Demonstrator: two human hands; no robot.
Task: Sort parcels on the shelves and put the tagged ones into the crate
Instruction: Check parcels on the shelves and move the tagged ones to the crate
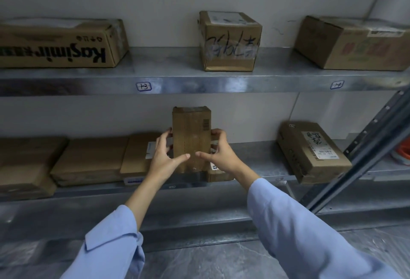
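Observation:
A tall narrow cardboard parcel (191, 136) stands upright above the lower shelf (261, 163), held between both hands. My left hand (165, 156) grips its left side, fingers curled round the edge, thumb across the front. My right hand (218, 152) grips the right side the same way. A small dark printed patch sits near the parcel's upper right corner. Behind and below it lies a flat box with a white label (139, 156). No crate is in view.
The upper shelf (173, 79) carries a "Kasimir" box (64, 44), a box with handwriting (229, 41) and a box at the right (355, 43). Flat boxes (88, 160) lie at lower left; a labelled box (312, 151) overhangs at lower right. A slanted metal upright (366, 145) crosses the right side.

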